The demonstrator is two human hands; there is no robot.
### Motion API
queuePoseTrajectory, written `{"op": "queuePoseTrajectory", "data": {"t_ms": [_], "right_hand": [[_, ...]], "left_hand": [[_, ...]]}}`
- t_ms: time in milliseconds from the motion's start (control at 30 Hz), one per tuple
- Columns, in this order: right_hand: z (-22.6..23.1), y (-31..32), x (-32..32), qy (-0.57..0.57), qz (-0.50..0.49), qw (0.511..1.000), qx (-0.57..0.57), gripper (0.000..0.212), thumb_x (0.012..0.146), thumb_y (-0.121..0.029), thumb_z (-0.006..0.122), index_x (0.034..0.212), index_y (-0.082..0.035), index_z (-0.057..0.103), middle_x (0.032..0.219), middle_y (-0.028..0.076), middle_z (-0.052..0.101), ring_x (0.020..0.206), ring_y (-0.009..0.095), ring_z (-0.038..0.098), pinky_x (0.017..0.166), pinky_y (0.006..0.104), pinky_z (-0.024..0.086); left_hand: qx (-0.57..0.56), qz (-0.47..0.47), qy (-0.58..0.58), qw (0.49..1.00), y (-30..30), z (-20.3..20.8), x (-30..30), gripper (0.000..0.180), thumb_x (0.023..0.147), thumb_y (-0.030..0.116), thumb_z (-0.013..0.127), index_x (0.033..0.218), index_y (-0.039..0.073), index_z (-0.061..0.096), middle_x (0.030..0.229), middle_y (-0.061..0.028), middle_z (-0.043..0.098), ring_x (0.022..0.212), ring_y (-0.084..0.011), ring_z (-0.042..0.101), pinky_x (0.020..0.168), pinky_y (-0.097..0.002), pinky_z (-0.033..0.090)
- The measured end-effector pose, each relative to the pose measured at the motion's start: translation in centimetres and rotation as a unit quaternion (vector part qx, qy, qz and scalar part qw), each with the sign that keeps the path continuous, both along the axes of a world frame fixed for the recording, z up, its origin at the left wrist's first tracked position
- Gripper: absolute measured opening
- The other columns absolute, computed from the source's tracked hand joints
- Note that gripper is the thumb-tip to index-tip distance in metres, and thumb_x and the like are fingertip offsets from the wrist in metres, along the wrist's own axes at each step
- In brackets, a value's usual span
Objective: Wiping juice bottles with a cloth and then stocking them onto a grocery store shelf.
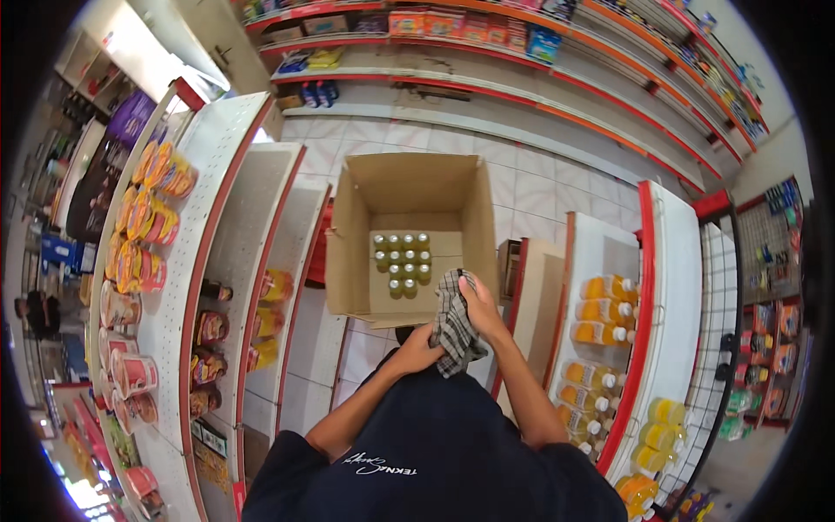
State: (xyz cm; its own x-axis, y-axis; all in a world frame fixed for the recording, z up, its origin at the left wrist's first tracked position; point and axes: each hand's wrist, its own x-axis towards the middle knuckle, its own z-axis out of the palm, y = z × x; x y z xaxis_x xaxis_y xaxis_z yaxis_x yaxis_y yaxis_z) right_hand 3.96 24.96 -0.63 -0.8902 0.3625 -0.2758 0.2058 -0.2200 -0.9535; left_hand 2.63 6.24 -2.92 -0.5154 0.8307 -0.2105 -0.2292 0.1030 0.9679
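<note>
A checked grey-and-white cloth (455,329) is gripped between both my hands in front of my chest. My right hand (479,306) clasps its upper part from the right. My left hand (419,350) holds its lower left part. Just beyond them an open cardboard box (351,261) stands on the tiled floor, with several small bottles (402,264) of yellowish drink with silver caps grouped in its middle.
White shelves with red edges flank me. The left shelves (222,261) carry packets and jars, the right shelves (609,261) carry orange and yellow drink bottles (604,322). More stocked shelves (487,61) line the far wall across the tiled aisle.
</note>
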Motion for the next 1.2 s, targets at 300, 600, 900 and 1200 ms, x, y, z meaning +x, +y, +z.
{"op": "queuePoseTrajectory", "data": {"t_ms": [300,600,900,1200], "right_hand": [[-5.7,0.2,-11.5,-0.132,0.373,0.918,-0.003,0.028,0.094,-0.032,0.065,0.108,-0.007,0.066,0.092,0.002,0.066,0.083,0.010,0.061,0.072,0.0281,0.051],[-26.3,-3.7,-14.6,-0.090,0.491,0.702,0.507,0.028,0.087,-0.012,0.053,0.113,-0.006,0.061,0.114,0.024,0.063,0.099,0.041,0.064,0.082,0.0508,0.053],[-29.1,-7.2,-15.1,0.016,0.546,0.599,0.585,0.030,0.089,-0.014,0.052,0.117,-0.011,0.063,0.103,0.019,0.069,0.094,0.034,0.069,0.075,0.0466,0.056],[-27.5,-6.4,-16.9,-0.013,0.537,0.715,0.447,0.032,0.091,-0.012,0.053,0.120,0.000,0.052,0.113,0.028,0.061,0.103,0.043,0.062,0.088,0.0505,0.051]], "left_hand": [[-0.129,0.318,0.037,0.939,-7.8,3.1,-3.7,0.028,0.086,0.012,0.067,0.109,-0.003,0.066,0.099,-0.0104,0.071,0.092,-0.0166,0.065,0.085,-0.0316,0.050],[-0.247,0.514,0.062,0.819,-10.4,3.6,1.4,0.037,0.079,0.010,0.075,0.108,0.004,0.051,0.095,-0.0076,0.063,0.086,-0.0157,0.059,0.076,-0.0320,0.049],[-0.258,0.574,0.085,0.772,-6.4,4.9,4.7,0.060,0.086,0.008,0.069,0.137,0.010,0.038,0.113,-0.0127,0.059,0.111,-0.0209,0.056,0.098,-0.0337,0.043],[-0.203,0.521,0.090,0.824,-4.8,4.7,2.2,0.026,0.091,0.009,0.061,0.116,0.004,0.065,0.114,-0.0107,0.068,0.109,-0.0188,0.062,0.098,-0.0317,0.045]]}}
